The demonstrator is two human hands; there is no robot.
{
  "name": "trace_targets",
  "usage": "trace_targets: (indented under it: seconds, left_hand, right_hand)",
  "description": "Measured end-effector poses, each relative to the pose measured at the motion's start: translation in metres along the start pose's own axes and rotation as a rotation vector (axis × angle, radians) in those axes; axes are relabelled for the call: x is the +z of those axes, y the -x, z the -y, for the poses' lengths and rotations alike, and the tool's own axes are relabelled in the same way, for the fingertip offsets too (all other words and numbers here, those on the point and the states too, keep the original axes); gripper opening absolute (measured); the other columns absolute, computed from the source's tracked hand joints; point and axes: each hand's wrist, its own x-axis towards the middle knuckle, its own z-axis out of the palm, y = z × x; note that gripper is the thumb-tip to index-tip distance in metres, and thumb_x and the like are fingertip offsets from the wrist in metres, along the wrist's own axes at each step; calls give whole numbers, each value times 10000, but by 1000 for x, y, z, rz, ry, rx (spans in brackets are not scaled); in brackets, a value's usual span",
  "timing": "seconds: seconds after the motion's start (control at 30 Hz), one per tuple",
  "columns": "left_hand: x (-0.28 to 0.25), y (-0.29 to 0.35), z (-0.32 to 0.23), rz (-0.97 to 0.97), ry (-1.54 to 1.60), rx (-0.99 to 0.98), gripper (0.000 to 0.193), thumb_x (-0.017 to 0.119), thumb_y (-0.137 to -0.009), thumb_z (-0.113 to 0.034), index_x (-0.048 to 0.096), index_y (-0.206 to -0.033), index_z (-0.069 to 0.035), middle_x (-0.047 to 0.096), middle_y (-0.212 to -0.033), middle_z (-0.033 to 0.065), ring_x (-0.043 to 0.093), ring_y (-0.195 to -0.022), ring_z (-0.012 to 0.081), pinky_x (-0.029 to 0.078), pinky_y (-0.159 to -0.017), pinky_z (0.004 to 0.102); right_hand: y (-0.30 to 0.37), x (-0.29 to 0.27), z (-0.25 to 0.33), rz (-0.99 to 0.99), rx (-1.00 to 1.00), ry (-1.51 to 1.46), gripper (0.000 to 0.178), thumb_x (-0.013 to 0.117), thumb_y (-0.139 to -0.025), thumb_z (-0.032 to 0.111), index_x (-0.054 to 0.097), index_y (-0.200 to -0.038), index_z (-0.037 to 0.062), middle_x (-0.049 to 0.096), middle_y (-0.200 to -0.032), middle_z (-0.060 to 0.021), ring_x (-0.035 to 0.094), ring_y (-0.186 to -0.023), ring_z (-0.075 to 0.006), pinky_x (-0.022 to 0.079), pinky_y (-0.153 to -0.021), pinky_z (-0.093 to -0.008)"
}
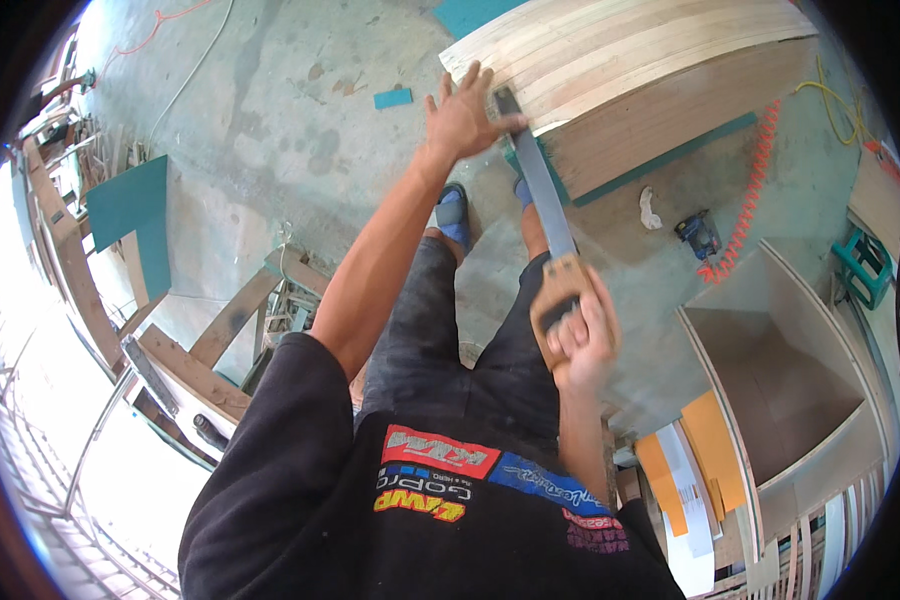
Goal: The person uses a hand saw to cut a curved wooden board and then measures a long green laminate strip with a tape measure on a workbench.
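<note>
My right hand [582,335] is wrapped round the wooden handle of a hand saw [547,190]. Its long metal blade points away from me, and the far end lies against the near left corner of a wooden panel of joined pale strips [630,60]. At that corner my left hand [462,115] is spread, fingers stretched and thumb beside the blade tip. Whether the thumb touches the blade I cannot tell. Beneath the strip panel is a box-like wooden body [660,125] with a brown side, resting on green board.
A blue power tool [698,236] and a coiled red air hose [762,170] lie on the floor at right. An open wooden cabinet box [770,370] and a green stool [862,268] stand farther right. Timber frames [225,320] and a green board [130,210] are at left.
</note>
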Motion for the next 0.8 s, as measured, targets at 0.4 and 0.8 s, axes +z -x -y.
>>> trace_targets:
  seconds: [0.4, 0.8]
  left_hand:
    - [-6, -1, -2, 22, 111, -49, 1033, 693, -738, -680, 333, -1501, -82, 258, -1588, 124, 152, -1450, 469, 173, -1099, 712]
    - [-2, -1, -6, -9, 52, -11, 1056, 651, -720, -753, 343, -1503, -114, 270, -1585, 107, 168, -1452, 450, 186, -1103, 700]
  right_hand:
    - [0, 7, -16, 11, -22, -75, 370, 501, -994, 136, 509, -1335, -8, 347, -607, 65, 297, -447, -34, 301, -415, -224]
    - [5, 5, -19, -11, -35, -69, 394, 504, -989, 143, 494, -1351, -12, 356, -617, 60, 321, -463, -32, 311, -431, -221]
